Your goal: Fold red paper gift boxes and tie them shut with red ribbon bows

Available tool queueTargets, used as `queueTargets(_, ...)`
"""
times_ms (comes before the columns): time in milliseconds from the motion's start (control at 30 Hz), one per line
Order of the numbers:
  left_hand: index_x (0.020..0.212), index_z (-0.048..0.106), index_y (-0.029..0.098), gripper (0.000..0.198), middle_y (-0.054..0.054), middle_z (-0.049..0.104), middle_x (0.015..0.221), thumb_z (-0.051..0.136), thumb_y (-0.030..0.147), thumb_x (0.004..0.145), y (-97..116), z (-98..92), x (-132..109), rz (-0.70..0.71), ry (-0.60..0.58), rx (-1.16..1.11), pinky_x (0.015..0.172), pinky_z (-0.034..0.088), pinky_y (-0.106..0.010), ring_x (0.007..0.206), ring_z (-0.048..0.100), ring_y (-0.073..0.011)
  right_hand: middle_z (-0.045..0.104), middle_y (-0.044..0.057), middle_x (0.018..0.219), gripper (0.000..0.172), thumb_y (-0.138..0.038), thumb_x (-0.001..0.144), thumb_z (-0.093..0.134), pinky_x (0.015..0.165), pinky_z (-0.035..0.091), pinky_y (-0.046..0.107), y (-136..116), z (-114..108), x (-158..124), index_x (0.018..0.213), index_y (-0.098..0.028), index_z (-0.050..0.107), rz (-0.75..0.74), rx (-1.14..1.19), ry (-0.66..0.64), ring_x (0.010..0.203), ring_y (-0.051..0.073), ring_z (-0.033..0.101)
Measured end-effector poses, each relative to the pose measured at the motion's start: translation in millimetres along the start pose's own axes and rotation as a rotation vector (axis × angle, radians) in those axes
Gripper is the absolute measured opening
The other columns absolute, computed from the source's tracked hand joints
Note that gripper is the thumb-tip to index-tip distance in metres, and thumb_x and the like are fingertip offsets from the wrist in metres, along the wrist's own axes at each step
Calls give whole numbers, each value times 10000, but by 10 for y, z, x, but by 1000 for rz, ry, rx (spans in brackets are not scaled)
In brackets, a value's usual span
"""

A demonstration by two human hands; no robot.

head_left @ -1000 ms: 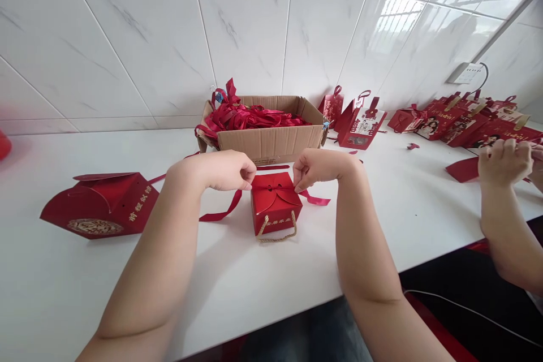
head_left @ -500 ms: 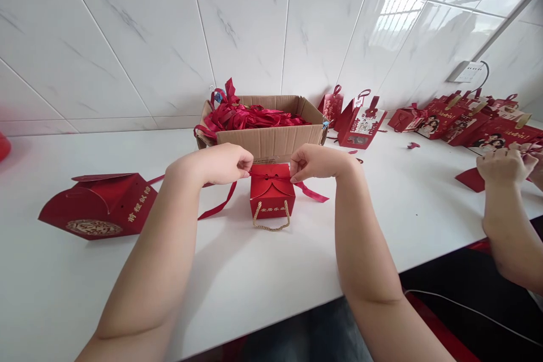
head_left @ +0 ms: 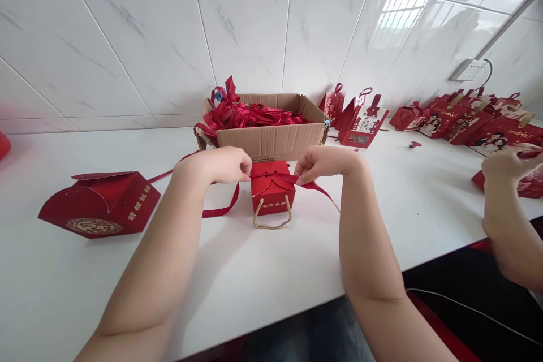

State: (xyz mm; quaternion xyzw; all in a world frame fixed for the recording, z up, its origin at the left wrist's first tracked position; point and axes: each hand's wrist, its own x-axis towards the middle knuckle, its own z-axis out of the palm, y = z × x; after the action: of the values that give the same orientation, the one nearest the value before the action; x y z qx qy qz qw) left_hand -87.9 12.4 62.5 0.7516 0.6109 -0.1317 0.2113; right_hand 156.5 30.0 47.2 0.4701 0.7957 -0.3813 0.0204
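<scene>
A small red gift box with a rope handle stands on the white counter in front of me. A red ribbon runs across its top. My left hand pinches the ribbon at the box's left side, fingers closed. At the box's right side my right hand pinches the other end, which trails down to the right. Both hands rest just above the box lid.
A cardboard box full of red ribbons stands behind the gift box. A larger unfolded red box lies at the left. Finished red boxes line the back right. Another person's hand works at the right edge.
The gift box has slid a little away from me. My right hand has drawn its ribbon end out farther right. The other person's hand has shifted right.
</scene>
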Motion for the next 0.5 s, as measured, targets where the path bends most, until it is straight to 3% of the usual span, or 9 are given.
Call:
queueTargets(67, 720, 551, 248, 207, -42, 591, 760, 552, 454, 733, 23, -1, -15, 8, 1, 10, 518, 356, -324, 543, 436, -157, 702, 20, 821, 230, -386, 695, 691, 726, 462, 276, 13, -3, -5, 825, -201, 727, -75, 20, -2, 789, 160, 622)
queueTargets(200, 743, 561, 239, 179, -53, 635, 817, 549, 417, 741, 97, -3, -64, -15, 29, 44, 516, 363, -309, 596, 503, -178, 676, 15, 831, 271, -406, 725, 657, 735, 439, 270, -8, 16, 40, 867, -182, 714, -230, 169, 143, 782, 135, 582)
queueTargets(300, 814, 587, 235, 179, -59, 664, 891, 551, 393, 739, 157, -8, -108, -29, 105, 72, 522, 365, -291, 643, 554, -188, 650, 9, 788, 271, -413, 737, 655, 671, 413, 254, -63, 49, 89, 844, -168, 696, -281, 296, 186, 721, 110, 542)
queueTargets(500, 883, 608, 247, 325, -33, 674, 823, 536, 539, 759, 305, 37, -126, 163, 291, -22, 478, 321, -267, 610, 578, -175, 629, -4, 688, 241, -363, 762, 648, 549, 350, 226, -102, 96, 176, 878, -159, 704, -309, 481, 221, 616, 79, 486)
